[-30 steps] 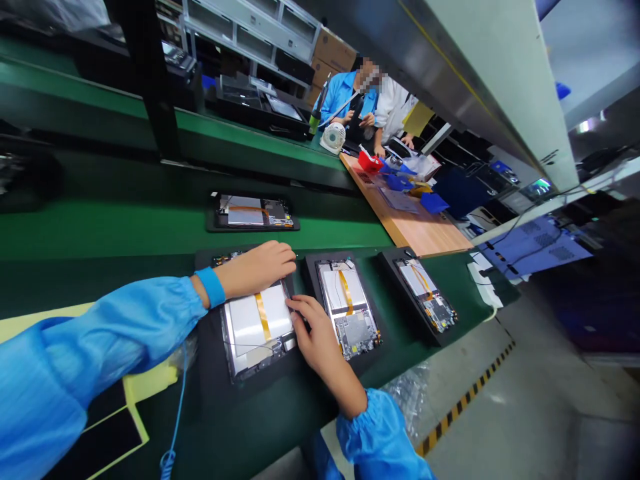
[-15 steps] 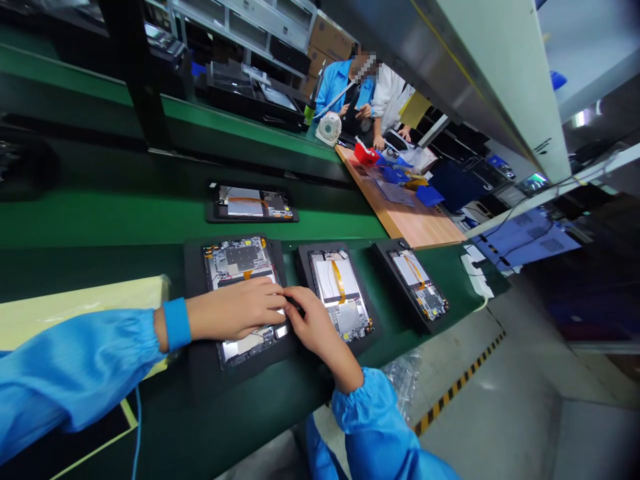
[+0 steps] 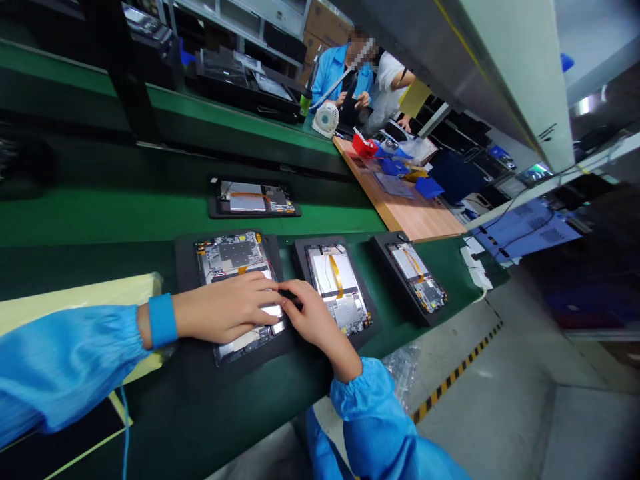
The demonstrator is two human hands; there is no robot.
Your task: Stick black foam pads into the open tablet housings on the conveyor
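Observation:
Under my hands an opened tablet [image 3: 235,255], its circuit board and battery bare, lies in a black foam holder [image 3: 187,273]. My left hand [image 3: 230,308] rests palm down across its middle, fingers stretched toward the right edge. At that edge my right hand [image 3: 311,319] has its thumb and forefinger drawn together, touching or nearly touching the left fingertips. Whatever sits between those fingertips is too small or hidden to name. A blue band [image 3: 163,321] with a cord circles my left wrist. Just right, a second opened tablet [image 3: 345,307] with an orange ribbon cable sits in its own holder.
Another opened tablet [image 3: 418,280] lies farther right, and one more [image 3: 253,198] lies behind. A yellow-edged package [image 3: 80,300] is at left. A wooden board [image 3: 405,210] with small bins, a white fan [image 3: 326,120], a power strip [image 3: 475,267] and two people are beyond.
The camera view has shifted slightly, and both hands appear a little to the left. Their hold at the tablet's right edge looks nearly the same, with the left fingers slightly more spread.

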